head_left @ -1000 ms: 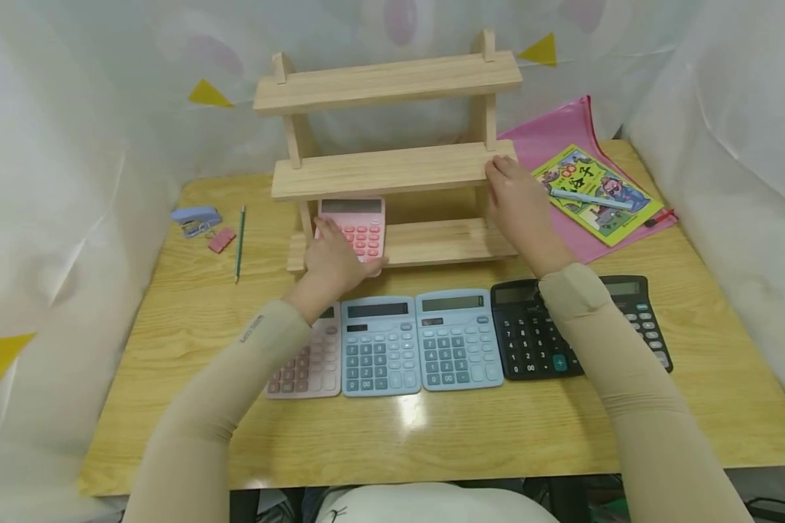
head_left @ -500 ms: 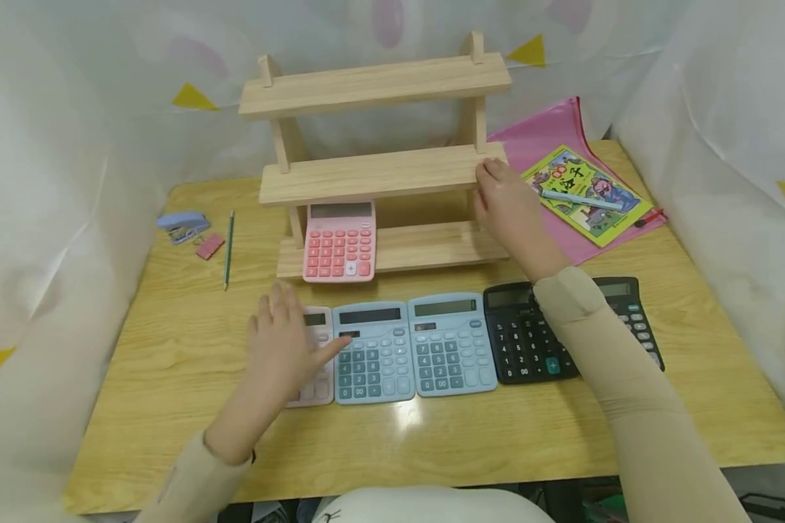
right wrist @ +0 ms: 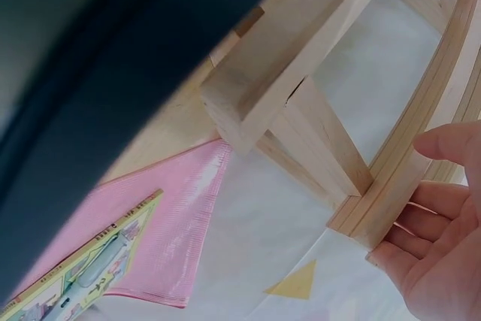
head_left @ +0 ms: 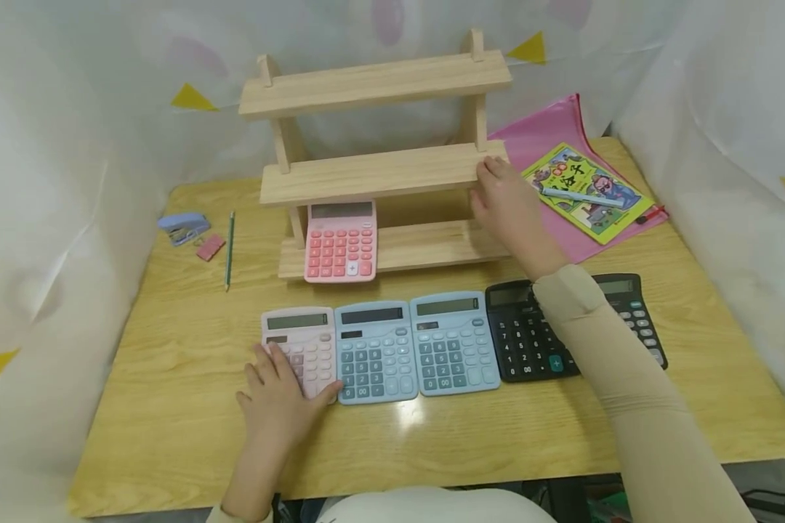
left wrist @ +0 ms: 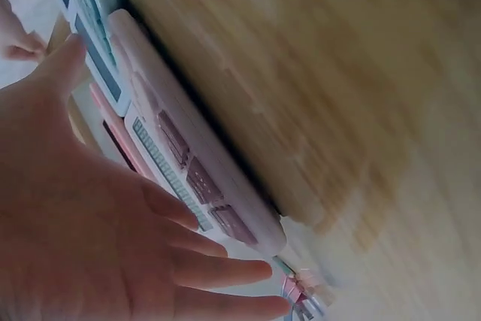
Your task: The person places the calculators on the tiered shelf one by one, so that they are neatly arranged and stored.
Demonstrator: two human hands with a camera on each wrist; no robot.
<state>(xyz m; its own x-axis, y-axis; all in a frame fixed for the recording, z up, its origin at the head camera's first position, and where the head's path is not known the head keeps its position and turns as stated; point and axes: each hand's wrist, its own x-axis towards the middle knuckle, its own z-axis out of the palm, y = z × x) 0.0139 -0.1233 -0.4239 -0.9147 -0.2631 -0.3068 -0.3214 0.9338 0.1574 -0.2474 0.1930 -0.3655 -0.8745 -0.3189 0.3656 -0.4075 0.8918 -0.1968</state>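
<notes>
- Clock talk is from the head view, with 12 at the far side.
- What just changed: the left hand (head_left: 276,407) has let go of the pink calculator (head_left: 341,250) and come down toward 7 o'clock. Now it is at the pale calculator (head_left: 315,352).
- So the pink one looks done for now, as it sits there with no hand on it. The work seems to have turned to the pale one, which is not lifted yet.
- The pink one is on the left end of the shelf's (head_left: 386,171) bottom board (head_left: 438,243). Its near end pokes out past the front edge. I can't tell if it lies flat or tips.
- Its screen is at 12 and its long way runs 12 to 6.
- The pale one lies on the table (head_left: 183,428), at 7 o'clock from the pink one. Its long way also runs about 12 to 6, screen at 12. A blue calculator (head_left: 376,356) is right beside it at 3.
- The left hand's fingers are spread and straight, not gripping. I can't tell how hard they touch.
- The right hand (head_left: 509,209) is curled round the right end of the middle board, same as before.
</notes>
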